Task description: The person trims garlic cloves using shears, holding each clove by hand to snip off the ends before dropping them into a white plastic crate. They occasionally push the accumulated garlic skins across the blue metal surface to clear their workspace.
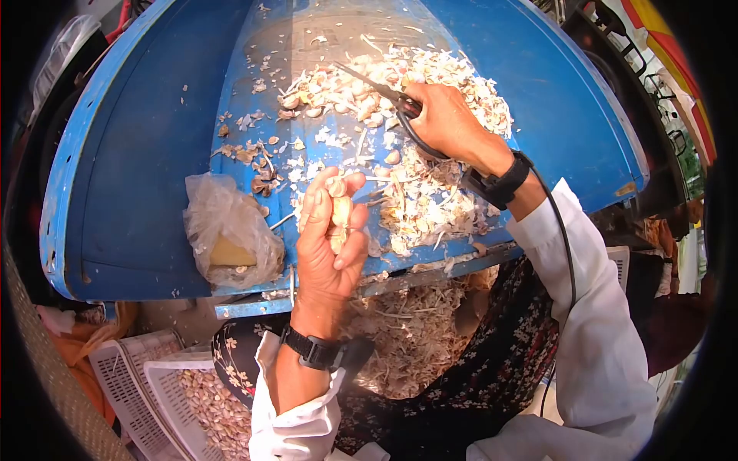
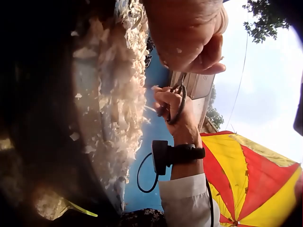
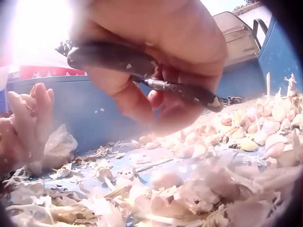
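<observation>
My left hand is raised over the near edge of the blue surface, palm up, with its fingers curled round pale garlic cloves. To the right and farther out, my right hand grips a pair of dark scissors, whose blades point away to the upper left over a heap of garlic cloves. In the right wrist view the scissors' handles lie within the fingers. The left wrist view shows the back of the left hand, which hides the garlic there.
Papery skins and cut stalks litter the blue surface. A clear plastic bag with a yellowish block sits at left. Below the edge lie more peelings. White crates, one holding cloves, stand at lower left. A cable runs along the right sleeve.
</observation>
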`<control>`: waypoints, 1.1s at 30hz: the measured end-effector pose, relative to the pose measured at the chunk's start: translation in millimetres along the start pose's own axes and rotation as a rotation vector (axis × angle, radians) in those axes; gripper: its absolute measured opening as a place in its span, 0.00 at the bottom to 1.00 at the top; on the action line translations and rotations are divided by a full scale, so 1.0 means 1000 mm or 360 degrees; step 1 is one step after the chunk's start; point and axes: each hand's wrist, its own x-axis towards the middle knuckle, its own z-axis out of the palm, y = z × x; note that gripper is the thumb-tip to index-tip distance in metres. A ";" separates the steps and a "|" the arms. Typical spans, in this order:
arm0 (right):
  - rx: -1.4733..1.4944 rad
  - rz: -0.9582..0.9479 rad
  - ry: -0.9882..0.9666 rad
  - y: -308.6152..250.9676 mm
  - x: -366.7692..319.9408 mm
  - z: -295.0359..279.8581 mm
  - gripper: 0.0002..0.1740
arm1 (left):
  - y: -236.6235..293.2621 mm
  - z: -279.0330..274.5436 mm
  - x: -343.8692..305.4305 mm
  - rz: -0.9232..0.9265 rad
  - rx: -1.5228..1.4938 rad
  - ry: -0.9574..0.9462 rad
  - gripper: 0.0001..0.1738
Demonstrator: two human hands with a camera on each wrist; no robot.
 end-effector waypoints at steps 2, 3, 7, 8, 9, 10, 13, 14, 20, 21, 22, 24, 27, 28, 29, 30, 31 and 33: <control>0.0234 0.0026 -0.0092 0.011 -0.002 0.009 0.09 | 0.001 0.004 0.002 -0.0053 -0.0017 -0.0090 0.20; 0.0449 0.0152 -0.0247 0.005 -0.003 0.009 0.07 | 0.001 0.005 0.002 -0.0058 -0.0019 -0.0086 0.20; 0.0052 -0.0077 -0.0300 0.004 -0.006 0.040 0.06 | 0.002 0.004 0.002 -0.0035 0.0023 -0.0102 0.20; 0.0054 -0.0131 -0.0331 0.007 -0.006 0.044 0.06 | 0.003 0.003 0.001 -0.0024 0.0085 -0.0106 0.20; 0.0051 -0.0184 -0.0363 0.009 -0.006 0.047 0.06 | 0.003 0.001 0.001 -0.0022 0.0084 -0.0098 0.20; 0.0054 -0.0263 -0.0323 0.012 -0.007 0.048 0.08 | 0.004 -0.001 0.001 -0.0057 0.0066 -0.0127 0.19; 0.0235 -0.0249 -0.0312 0.019 -0.011 0.044 0.10 | 0.004 -0.003 0.002 -0.0100 0.0036 -0.0092 0.17; 0.0218 -0.0150 -0.0374 0.021 -0.009 0.041 0.12 | 0.005 -0.003 0.002 -0.0105 0.0024 -0.0028 0.16; 0.0176 0.0007 -0.0171 0.014 0.006 0.050 0.18 | -0.003 0.003 -0.001 -0.0031 -0.0016 -0.0116 0.15; 0.0078 -0.0096 -0.0186 0.017 0.006 0.059 0.19 | -0.001 0.009 -0.005 -0.0052 -0.0010 -0.0114 0.15; 0.0105 -0.0238 -0.0050 0.021 0.004 0.064 0.10 | 0.004 0.017 -0.011 -0.0056 0.0015 -0.0132 0.14; 0.0118 -0.0280 -0.0139 0.015 0.003 0.057 0.12 | 0.026 0.042 -0.037 -0.0087 0.0097 -0.0208 0.16; 0.0047 -0.0375 -0.0160 0.012 0.003 0.056 0.11 | 0.073 0.049 -0.108 0.0234 0.0183 -0.0450 0.18; -0.0015 -0.0385 -0.0234 0.021 0.009 0.060 0.11 | 0.095 0.034 -0.141 0.0313 0.0221 -0.0505 0.17; -0.0008 -0.0422 -0.0259 0.022 0.010 0.061 0.11 | 0.118 0.021 -0.175 0.0399 0.0391 -0.0461 0.16; -0.0017 -0.0418 -0.0307 0.027 0.013 0.063 0.11 | 0.138 0.001 -0.225 0.0496 0.0465 -0.0167 0.14; -0.0069 -0.0557 -0.0184 0.031 0.013 0.065 0.11 | 0.153 -0.011 -0.268 0.0535 0.0702 0.0128 0.11; -0.0059 -0.0444 -0.0344 0.028 0.013 0.062 0.15 | 0.168 -0.048 -0.361 0.0566 0.1427 0.1045 0.21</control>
